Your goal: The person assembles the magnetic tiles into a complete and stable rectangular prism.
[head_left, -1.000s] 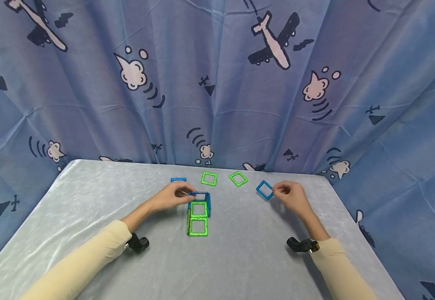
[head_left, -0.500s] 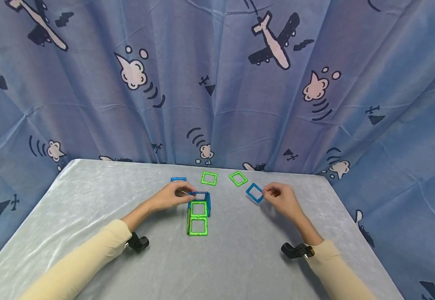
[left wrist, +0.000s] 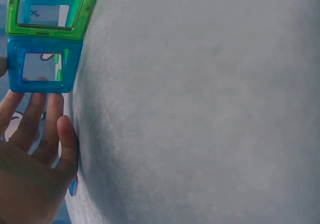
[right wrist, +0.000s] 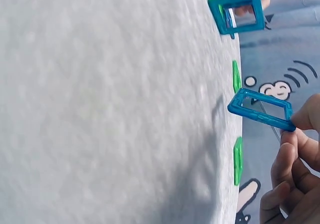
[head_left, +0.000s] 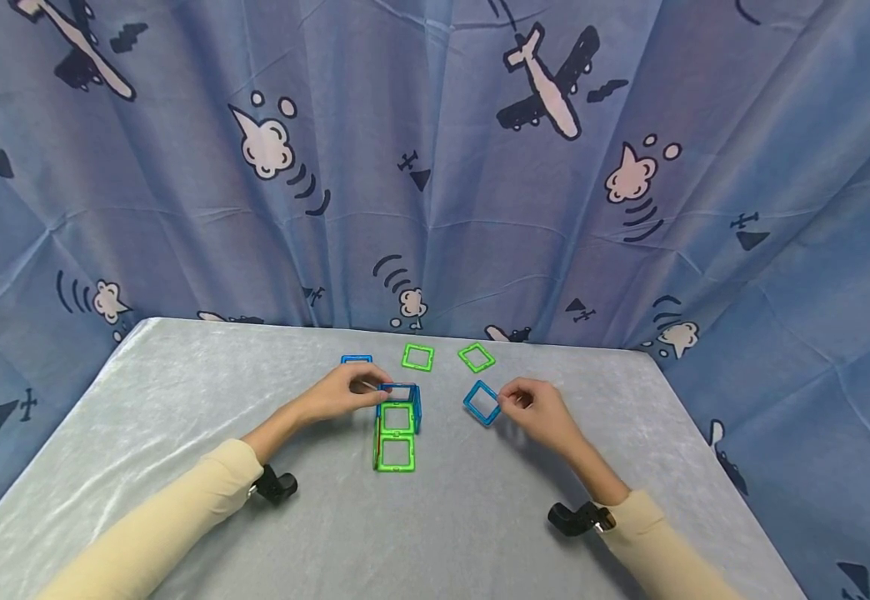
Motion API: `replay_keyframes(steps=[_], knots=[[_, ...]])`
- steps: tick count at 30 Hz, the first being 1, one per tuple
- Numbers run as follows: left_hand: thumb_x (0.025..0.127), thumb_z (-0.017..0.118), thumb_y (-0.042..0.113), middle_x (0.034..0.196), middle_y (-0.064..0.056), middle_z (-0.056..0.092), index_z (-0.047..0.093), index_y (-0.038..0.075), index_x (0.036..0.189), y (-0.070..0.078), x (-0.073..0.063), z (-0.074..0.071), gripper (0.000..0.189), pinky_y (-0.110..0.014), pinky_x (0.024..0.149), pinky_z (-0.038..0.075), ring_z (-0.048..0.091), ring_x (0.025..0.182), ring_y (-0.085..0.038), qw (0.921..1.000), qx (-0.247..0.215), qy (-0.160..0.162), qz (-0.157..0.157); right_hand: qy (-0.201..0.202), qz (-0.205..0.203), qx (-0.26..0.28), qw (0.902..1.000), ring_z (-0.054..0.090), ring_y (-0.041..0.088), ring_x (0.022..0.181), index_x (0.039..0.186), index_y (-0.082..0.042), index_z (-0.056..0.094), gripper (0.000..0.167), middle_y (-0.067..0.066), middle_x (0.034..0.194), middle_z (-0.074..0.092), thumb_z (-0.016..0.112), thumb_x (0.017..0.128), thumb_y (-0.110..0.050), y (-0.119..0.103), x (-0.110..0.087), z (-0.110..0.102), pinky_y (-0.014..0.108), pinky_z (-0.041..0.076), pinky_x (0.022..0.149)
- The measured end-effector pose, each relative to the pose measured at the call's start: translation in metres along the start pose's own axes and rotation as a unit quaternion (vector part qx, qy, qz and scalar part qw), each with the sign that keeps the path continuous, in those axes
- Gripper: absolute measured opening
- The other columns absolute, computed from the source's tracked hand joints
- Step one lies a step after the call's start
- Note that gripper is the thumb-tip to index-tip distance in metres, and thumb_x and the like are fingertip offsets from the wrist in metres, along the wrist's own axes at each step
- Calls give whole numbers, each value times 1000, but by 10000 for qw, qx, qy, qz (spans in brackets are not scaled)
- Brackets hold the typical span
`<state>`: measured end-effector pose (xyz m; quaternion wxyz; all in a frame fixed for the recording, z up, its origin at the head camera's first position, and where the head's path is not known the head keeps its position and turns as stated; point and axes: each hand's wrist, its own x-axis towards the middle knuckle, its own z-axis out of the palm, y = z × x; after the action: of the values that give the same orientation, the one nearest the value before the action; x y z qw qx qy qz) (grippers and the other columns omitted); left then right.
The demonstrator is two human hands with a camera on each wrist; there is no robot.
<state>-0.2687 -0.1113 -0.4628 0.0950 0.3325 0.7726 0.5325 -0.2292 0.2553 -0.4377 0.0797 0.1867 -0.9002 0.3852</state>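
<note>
My left hand (head_left: 336, 393) holds the blue far end of a small structure of magnetic tiles (head_left: 397, 435), with green squares in front. In the left wrist view its fingers (left wrist: 47, 129) lie along the lower edge of a blue square tile (left wrist: 42, 87), the thumb tip at the opposite side. Thumb and fingertips of my right hand (head_left: 543, 410) pinch a loose blue square magnetic tile (head_left: 476, 415) by one corner. This tile is tilted and raised over the table, to the right of the structure, as the right wrist view shows.
Behind the structure, two green square tiles (head_left: 418, 369) (head_left: 468, 364) lie flat on the table. Another blue tile (head_left: 357, 358) is partly hidden behind my left hand. A pale cloth covers the table (head_left: 480, 525), and a blue patterned curtain (head_left: 450, 250) hangs along its far edge.
My right hand has moved left and slightly nearer with the blue tile, closing in on the structure. The left hand and the structure have stayed in place.
</note>
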Motion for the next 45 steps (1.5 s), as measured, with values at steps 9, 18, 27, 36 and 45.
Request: replay_keyframes(steps=[9,18,27,36,45], knots=[[99,68,9,117,-14,67,67,-6,121,0,0,0,27,-39,94,52,64,111,-31,10000,-27,-15,-18,-141,-131,216,9996,58,14,69,88,-3,75,7,-3,77,65,71,91,2,-12,-4,8,27,50,63],[99,68,8,116,-14,67,67,-6,120,0,0,0,26,-40,94,52,64,111,-30,10000,-26,-13,-9,-379,-77,438,9983,57,13,69,93,1,74,4,-4,79,65,70,93,0,-22,-11,15,27,50,62],[99,68,8,116,-13,66,67,-6,120,0,0,0,25,-41,95,51,64,112,-30,10000,-39,-17,-25,-401,68,579,9975,57,13,66,92,0,75,5,-3,78,65,70,93,0,-34,-17,21,26,50,59],[99,68,8,117,-14,66,66,-6,121,2,1,0,26,-43,96,51,64,112,-31,10000,-61,-34,-30,-437,165,548,9974,56,13,62,90,0,74,5,-5,74,64,71,93,-1,-45,-25,28,26,49,57],[99,68,8,117,-15,66,66,-8,121,4,-1,0,27,-44,96,51,63,113,-32,10000,-81,-32,-20,-521,121,637,9965,55,11,62,88,-3,74,6,-5,73,62,71,92,-1,-53,-31,37,25,48,56]])
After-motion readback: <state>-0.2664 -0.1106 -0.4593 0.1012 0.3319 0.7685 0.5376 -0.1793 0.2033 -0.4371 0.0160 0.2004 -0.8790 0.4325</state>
